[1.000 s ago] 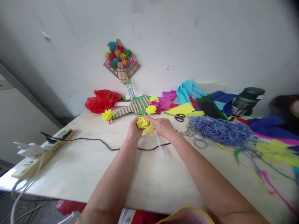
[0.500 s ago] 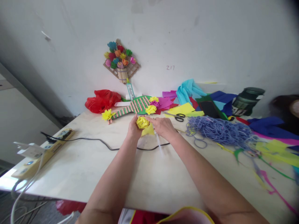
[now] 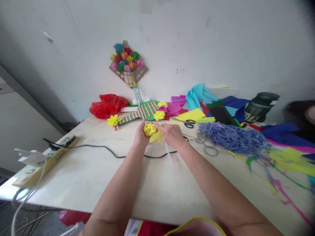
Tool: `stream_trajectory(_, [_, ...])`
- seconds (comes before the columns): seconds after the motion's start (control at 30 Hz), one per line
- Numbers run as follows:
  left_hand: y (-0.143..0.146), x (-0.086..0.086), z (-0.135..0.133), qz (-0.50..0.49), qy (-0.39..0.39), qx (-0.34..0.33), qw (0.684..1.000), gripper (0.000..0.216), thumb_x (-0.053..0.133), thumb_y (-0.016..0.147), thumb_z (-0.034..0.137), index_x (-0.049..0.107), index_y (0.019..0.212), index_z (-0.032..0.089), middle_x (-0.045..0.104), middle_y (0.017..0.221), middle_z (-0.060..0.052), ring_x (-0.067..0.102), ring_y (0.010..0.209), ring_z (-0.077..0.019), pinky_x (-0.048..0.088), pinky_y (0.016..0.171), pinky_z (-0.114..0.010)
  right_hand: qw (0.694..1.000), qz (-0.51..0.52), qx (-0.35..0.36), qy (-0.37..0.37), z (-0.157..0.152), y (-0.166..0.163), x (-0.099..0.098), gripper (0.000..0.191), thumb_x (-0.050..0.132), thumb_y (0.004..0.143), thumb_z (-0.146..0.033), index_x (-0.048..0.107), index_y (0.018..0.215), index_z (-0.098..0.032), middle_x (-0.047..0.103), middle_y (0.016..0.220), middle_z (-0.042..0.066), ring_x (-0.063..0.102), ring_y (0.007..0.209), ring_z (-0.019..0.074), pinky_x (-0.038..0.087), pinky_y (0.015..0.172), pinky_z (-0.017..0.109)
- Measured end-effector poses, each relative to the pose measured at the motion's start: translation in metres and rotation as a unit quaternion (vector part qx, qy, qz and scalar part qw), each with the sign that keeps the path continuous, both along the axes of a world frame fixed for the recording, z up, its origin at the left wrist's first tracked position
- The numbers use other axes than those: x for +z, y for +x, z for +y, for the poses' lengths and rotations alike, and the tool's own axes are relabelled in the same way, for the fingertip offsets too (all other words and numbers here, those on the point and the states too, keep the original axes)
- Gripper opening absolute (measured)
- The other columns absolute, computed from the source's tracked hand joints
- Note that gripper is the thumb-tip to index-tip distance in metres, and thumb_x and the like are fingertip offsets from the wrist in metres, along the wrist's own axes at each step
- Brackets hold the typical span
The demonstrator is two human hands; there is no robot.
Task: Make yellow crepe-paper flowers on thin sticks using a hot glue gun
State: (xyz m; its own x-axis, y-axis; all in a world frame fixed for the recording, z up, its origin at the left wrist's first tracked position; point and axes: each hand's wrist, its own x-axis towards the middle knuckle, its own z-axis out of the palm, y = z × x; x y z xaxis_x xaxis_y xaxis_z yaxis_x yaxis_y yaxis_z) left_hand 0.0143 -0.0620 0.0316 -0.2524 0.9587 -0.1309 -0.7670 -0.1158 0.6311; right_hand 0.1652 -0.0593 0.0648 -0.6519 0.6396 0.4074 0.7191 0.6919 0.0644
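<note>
My left hand (image 3: 140,136) is closed around the base of a yellow paper flower (image 3: 150,129), holding it up above the white table (image 3: 81,177). On the flower's right side my right hand (image 3: 171,134) pinches its petals with fingers together. A loose yellow paper flap hangs below the flower between both hands. A thin white stick runs down under my right hand. Just beyond the hands lies a green and pink woven paddle (image 3: 142,111) bearing more yellow and magenta paper flowers (image 3: 159,114).
A black cable (image 3: 108,149) crosses the table to a power strip (image 3: 46,157) at the left edge. Scissors (image 3: 186,122), a heap of blue rubber bands (image 3: 231,137), coloured paper sheets and a red plastic bag (image 3: 108,105) lie along the back. A paper-flower bouquet (image 3: 128,62) hangs on the wall.
Both hands with the yellow flower have shifted very slightly; the right fingers have moved a little on the petals. Nothing else has moved.
</note>
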Motion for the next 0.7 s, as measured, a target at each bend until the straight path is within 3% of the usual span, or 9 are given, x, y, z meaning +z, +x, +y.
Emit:
stream_trajectory(0.27, [0.001,0.001,-0.002,0.013,0.008,-0.005,1.000,0.035,0.049,0.086,0.039,0.061,0.067,0.012,0.067,0.066,-0.008,0.067,0.065,-0.0189,0.055,0.073,-0.036,1.000,-0.007,0.005,-0.014,0.005,0.000,-0.002,0.049,0.035,0.088,-0.016,0.044,0.136,-0.024,0.071,0.088,0.007,0.065,0.076,0.0216,0.034,0.061,0.029])
stream_trajectory(0.5, [0.003,0.003,-0.004,0.056,-0.011,-0.008,0.998,0.042,0.041,0.090,0.041,0.062,0.071,0.010,0.064,0.060,-0.008,0.066,0.060,-0.0191,0.055,0.071,-0.038,0.999,0.037,-0.011,-0.033,0.015,-0.003,-0.010,0.033,0.031,0.096,-0.031,0.058,0.108,-0.017,0.072,0.083,0.008,0.066,0.076,0.0232,0.030,0.059,0.029])
stream_trajectory(0.7, [-0.001,0.004,-0.005,0.083,-0.013,-0.046,0.995,0.044,0.036,0.091,0.041,0.064,0.080,0.009,0.066,0.064,-0.010,0.067,0.063,-0.0210,0.055,0.073,-0.041,0.992,0.116,0.003,-0.058,0.020,-0.002,-0.010,0.021,0.045,0.092,-0.029,0.062,0.094,-0.017,0.071,0.087,0.006,0.064,0.081,0.0199,0.031,0.061,0.027])
